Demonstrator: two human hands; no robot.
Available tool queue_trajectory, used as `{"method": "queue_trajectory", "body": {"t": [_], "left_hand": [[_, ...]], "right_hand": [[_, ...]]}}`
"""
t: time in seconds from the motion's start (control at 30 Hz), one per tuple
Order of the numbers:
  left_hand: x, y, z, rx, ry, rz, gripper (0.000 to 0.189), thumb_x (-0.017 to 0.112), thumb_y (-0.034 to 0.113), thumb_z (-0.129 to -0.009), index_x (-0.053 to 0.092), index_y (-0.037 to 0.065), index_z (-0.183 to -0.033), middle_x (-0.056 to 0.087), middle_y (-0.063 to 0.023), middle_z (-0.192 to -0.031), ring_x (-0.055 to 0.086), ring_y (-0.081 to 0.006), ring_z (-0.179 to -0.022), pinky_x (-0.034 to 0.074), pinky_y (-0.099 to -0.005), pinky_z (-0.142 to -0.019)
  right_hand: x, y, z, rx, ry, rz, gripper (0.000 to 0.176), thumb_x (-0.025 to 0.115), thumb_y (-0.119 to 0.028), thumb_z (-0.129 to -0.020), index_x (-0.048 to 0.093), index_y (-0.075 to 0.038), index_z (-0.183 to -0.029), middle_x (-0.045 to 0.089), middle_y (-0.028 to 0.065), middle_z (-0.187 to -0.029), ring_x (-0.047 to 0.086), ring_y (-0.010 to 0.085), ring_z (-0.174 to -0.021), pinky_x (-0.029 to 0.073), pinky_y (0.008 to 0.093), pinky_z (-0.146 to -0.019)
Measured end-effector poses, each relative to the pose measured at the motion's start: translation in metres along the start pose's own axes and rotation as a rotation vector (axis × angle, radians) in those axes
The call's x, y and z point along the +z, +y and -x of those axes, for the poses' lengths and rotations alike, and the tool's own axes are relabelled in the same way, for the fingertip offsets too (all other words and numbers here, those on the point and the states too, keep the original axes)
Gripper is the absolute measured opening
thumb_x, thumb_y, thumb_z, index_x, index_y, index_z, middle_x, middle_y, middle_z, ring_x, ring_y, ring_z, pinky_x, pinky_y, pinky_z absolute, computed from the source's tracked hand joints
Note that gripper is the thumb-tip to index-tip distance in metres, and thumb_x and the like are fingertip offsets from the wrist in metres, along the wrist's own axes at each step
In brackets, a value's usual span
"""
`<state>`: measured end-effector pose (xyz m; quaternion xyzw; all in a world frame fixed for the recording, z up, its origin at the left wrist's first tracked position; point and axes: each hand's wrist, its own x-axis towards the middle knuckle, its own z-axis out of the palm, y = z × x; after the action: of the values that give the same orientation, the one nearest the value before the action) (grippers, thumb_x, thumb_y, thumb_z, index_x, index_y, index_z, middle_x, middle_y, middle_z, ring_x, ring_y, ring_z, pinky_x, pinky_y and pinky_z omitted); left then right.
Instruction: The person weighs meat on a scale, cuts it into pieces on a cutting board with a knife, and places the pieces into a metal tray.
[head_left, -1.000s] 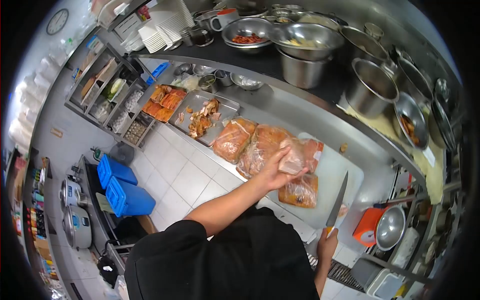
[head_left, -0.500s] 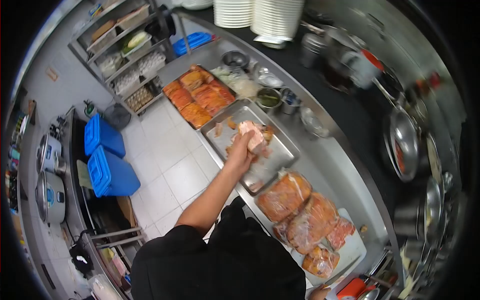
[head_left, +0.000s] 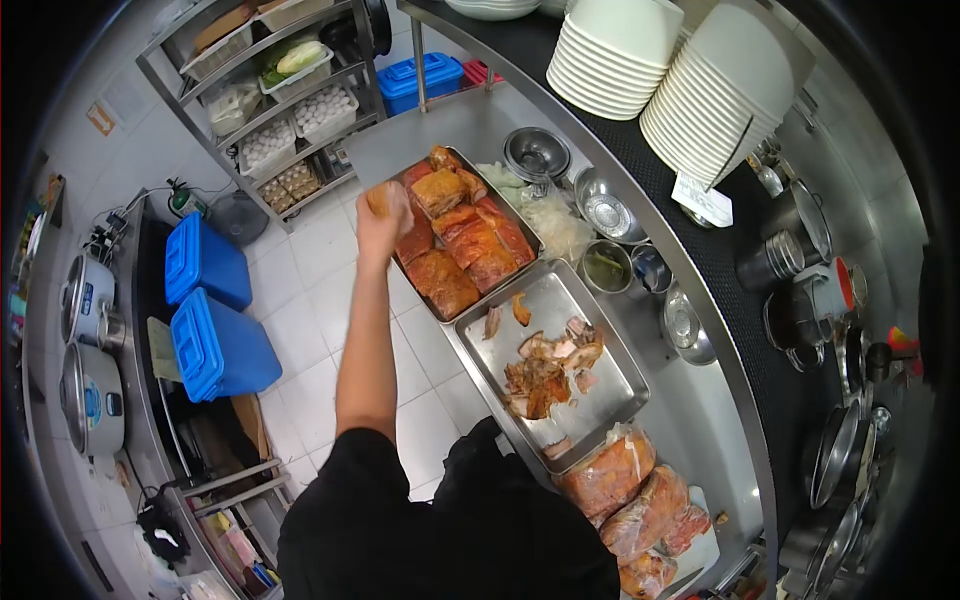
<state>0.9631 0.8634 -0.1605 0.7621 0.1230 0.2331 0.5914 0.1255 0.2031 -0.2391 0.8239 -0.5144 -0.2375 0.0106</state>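
Meat piece, one, grasped in the left hand, at the floor-side edge of a tray of meat slabs, second tray adjoining, holding chopped meat, both along the worktop's floor-side edge, right hand unseen, state cannot be told.

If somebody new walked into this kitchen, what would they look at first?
Probably the big orange-brown meat pieces in the tray on the metal counter, where the person's left hand grips another piece at the tray's left edge. After that, perhaps the two bright blue bins at the picture's left, and the tall stacks of white dishes up on the black shelf.
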Motion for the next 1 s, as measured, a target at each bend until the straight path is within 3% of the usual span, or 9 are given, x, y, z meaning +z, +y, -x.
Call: {"method": "queue_trajectory", "body": {"t": [0.07, 0.17, 0.27, 0.37, 0.5, 0.6, 0.7, 0.9, 1.0], "left_hand": [[0.006, 0.01, -0.056, 0.084, 0.001, -0.38, 0.077, 0.083, 0.042, -0.083, 0.054, -0.001, -0.141, 0.067, -0.0245, -0.129, 0.066, -0.0366, -0.121, 0.052, -0.0414, -0.104], [0.034, 0.019, -0.104, 0.036, -0.142, -0.553, 0.084, 0.083, 0.046, -0.082, 0.053, 0.0, -0.146, 0.065, -0.0258, -0.136, 0.064, -0.0375, -0.126, 0.051, -0.0424, -0.107], [0.059, -0.008, -0.144, 0.067, -0.471, -0.662, 0.086, 0.082, 0.045, -0.082, 0.051, 0.001, -0.15, 0.066, -0.0264, -0.135, 0.064, -0.0367, -0.127, 0.051, -0.0421, -0.107], [0.077, -0.031, -0.165, -0.014, -0.675, -0.465, 0.089, 0.084, 0.046, -0.08, 0.052, 0.003, -0.15, 0.068, -0.0237, -0.134, 0.065, -0.0379, -0.125, 0.051, -0.0418, -0.107], [0.08, -0.001, -0.155, -0.075, -0.804, -0.427, 0.091, 0.077, 0.056, -0.085, 0.048, 0.004, -0.154, 0.063, -0.0229, -0.142, 0.061, -0.0406, -0.13, 0.048, -0.0433, -0.111], [0.085, 0.016, -0.124, 0.058, -0.658, -0.913, 0.094, 0.062, 0.068, -0.091, 0.038, 0.009, -0.161, 0.045, -0.0228, -0.159, 0.049, -0.0413, -0.142, 0.04, -0.0446, -0.118], [0.095, -0.002, -0.099, 0.117, -0.526, -0.953, 0.097, 0.051, 0.076, -0.093, 0.027, 0.018, -0.166, 0.024, -0.0194, -0.171, 0.031, -0.0405, -0.154, 0.028, -0.054, -0.124], [0.098, 0.003, -0.092, 0.061, -0.535, -1.1, 0.096, 0.037, 0.083, -0.093, 0.018, 0.028, -0.169, 0.012, -0.0138, -0.175, 0.014, -0.0378, -0.161, 0.011, -0.071, -0.123], [0.095, 0.013, -0.095, -0.003, -0.623, -1.124, 0.096, 0.031, 0.085, -0.093, 0.016, 0.028, -0.169, 0.009, -0.0123, -0.176, 0.014, -0.0375, -0.161, 0.009, -0.0691, -0.125]], "right_hand": [[-0.007, -0.004, 0.002, 0.014, -0.009, -0.008, 0.059, 0.06, -0.041, -0.102, 0.044, -0.006, -0.146, 0.073, 0.0212, -0.103, 0.069, 0.0431, -0.086, 0.052, 0.0565, -0.088], [-0.015, -0.005, 0.008, 0.038, -0.019, -0.019, 0.057, 0.059, -0.041, -0.102, 0.046, -0.004, -0.143, 0.072, 0.0224, -0.102, 0.068, 0.0443, -0.086, 0.052, 0.057, -0.087], [-0.024, -0.001, 0.017, 0.06, -0.024, -0.027, 0.055, 0.059, -0.04, -0.102, 0.047, -0.002, -0.14, 0.072, 0.0237, -0.101, 0.068, 0.0455, -0.087, 0.052, 0.0574, -0.086], [-0.031, 0.009, 0.029, 0.072, -0.039, -0.039, 0.053, 0.059, -0.039, -0.102, 0.048, -0.001, -0.137, 0.071, 0.0249, -0.1, 0.067, 0.0467, -0.087, 0.052, 0.0578, -0.085], [-0.033, 0.024, 0.042, 0.1, -0.048, -0.06, 0.051, 0.058, -0.038, -0.102, 0.05, 0.002, -0.133, 0.07, 0.0265, -0.099, 0.066, 0.0482, -0.087, 0.051, 0.0584, -0.084], [-0.032, 0.033, 0.051, 0.116, -0.052, -0.086, 0.05, 0.058, -0.038, -0.103, 0.051, 0.003, -0.13, 0.069, 0.0277, -0.098, 0.066, 0.0494, -0.087, 0.051, 0.0588, -0.083], [-0.029, 0.042, 0.057, 0.134, -0.049, -0.11, 0.049, 0.057, -0.037, -0.103, 0.053, 0.005, -0.127, 0.069, 0.0289, -0.097, 0.065, 0.0506, -0.087, 0.051, 0.0592, -0.082], [-0.022, 0.07, 0.07, 0.154, -0.031, -0.157, 0.048, 0.056, -0.036, -0.103, 0.055, 0.009, -0.121, 0.067, 0.0313, -0.095, 0.064, 0.053, -0.088, 0.051, 0.0601, -0.08], [-0.016, 0.086, 0.077, 0.162, -0.018, -0.184, 0.048, 0.056, -0.035, -0.103, 0.057, 0.01, -0.118, 0.067, 0.0326, -0.094, 0.063, 0.0542, -0.088, 0.05, 0.0605, -0.079]]}}
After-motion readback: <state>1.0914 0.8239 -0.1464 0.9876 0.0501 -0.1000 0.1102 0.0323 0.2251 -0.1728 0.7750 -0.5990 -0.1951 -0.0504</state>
